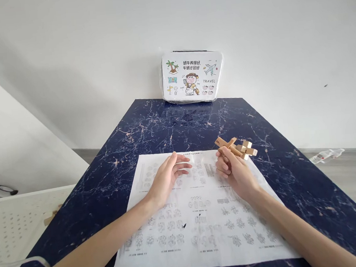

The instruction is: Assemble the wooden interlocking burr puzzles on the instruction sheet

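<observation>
1. While my left hand (167, 178) is hanging empty over the printed sheet (213, 220), its fingers loosely bent and its thumb well apart from them, my right hand (237, 173) is closing its thumb and curled forefinger on the wooden pieces (236, 149).
2. Those pieces are sitting at the sheet's far right corner, just beyond my knuckles; one flat end with a dark mark is pointing left, and several blocky ends are sticking out to the right.
3. My own fingers are covering part of the join, so I cannot tell whether everything is locking together or whether the wood is touching the worktop (186, 126).
4. I am judging the wood to be light, stiff and dry, with little slip; squeezing firmly is unlikely to be hurting it, though a loose bar could be sliding out.
5. For a sure hold, I am favouring the flat sides of the bars near the crossing; the protruding blocks are offering my free hand a good second grip.
</observation>
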The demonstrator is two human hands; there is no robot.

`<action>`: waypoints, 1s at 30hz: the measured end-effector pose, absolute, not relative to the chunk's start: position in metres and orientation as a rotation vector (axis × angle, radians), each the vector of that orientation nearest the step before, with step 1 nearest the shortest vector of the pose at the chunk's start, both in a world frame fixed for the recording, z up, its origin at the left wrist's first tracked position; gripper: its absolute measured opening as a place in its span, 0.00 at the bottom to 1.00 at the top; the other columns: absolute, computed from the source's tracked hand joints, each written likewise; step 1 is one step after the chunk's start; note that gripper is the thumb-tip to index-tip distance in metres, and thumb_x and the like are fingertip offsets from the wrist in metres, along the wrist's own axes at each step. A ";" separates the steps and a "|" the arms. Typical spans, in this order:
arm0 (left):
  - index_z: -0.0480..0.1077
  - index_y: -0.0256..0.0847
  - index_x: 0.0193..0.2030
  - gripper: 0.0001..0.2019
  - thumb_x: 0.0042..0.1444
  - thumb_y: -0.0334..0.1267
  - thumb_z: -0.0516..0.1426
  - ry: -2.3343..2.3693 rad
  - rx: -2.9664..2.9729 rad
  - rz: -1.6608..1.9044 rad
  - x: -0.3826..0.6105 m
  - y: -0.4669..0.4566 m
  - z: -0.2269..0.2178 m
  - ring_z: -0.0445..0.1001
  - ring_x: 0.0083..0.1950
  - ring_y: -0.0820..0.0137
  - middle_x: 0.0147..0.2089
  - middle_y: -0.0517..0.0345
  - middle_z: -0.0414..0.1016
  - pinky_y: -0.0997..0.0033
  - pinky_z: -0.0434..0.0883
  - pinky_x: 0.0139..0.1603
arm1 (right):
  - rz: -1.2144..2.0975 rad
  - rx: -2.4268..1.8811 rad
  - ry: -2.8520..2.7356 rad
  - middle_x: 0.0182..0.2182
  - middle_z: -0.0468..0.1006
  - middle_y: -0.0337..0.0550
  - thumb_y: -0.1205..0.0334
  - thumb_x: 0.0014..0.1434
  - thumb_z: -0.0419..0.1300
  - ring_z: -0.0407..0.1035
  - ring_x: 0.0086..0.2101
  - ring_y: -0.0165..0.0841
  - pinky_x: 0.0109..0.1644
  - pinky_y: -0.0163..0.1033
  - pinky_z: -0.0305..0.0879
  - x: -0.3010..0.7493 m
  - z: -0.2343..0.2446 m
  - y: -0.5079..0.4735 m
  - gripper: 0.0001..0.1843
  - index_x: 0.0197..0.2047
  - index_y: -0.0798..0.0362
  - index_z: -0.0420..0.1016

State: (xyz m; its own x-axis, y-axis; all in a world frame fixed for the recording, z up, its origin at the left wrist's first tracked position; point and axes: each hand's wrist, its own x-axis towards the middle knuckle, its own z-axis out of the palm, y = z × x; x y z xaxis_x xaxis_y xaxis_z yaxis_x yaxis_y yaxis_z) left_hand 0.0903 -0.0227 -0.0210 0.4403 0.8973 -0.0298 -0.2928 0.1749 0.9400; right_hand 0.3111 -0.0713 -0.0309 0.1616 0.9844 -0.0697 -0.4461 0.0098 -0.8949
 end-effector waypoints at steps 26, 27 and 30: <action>0.60 0.42 0.28 0.22 0.74 0.49 0.52 0.800 1.497 0.601 0.083 -0.035 -0.002 0.59 0.24 0.74 0.23 0.67 0.59 0.69 0.61 0.32 | 1.077 -1.422 -1.611 0.22 0.69 0.35 0.49 0.72 0.53 0.57 0.23 0.30 0.30 0.40 0.52 0.283 -0.026 -0.092 0.17 0.34 0.49 0.68; 0.60 0.42 0.28 0.22 0.74 0.49 0.52 0.800 1.496 0.604 0.083 -0.035 -0.002 0.59 0.24 0.74 0.23 0.67 0.59 0.69 0.62 0.32 | 1.079 -1.420 -1.613 0.22 0.69 0.35 0.49 0.72 0.53 0.57 0.23 0.30 0.30 0.40 0.52 0.283 -0.026 -0.093 0.17 0.34 0.49 0.68; 0.60 0.42 0.28 0.22 0.73 0.49 0.52 0.801 1.495 0.610 0.083 -0.035 -0.003 0.59 0.24 0.74 0.24 0.66 0.60 0.69 0.62 0.32 | 1.080 -1.420 -1.616 0.22 0.69 0.35 0.50 0.72 0.54 0.57 0.23 0.30 0.30 0.40 0.52 0.283 -0.024 -0.093 0.17 0.33 0.49 0.68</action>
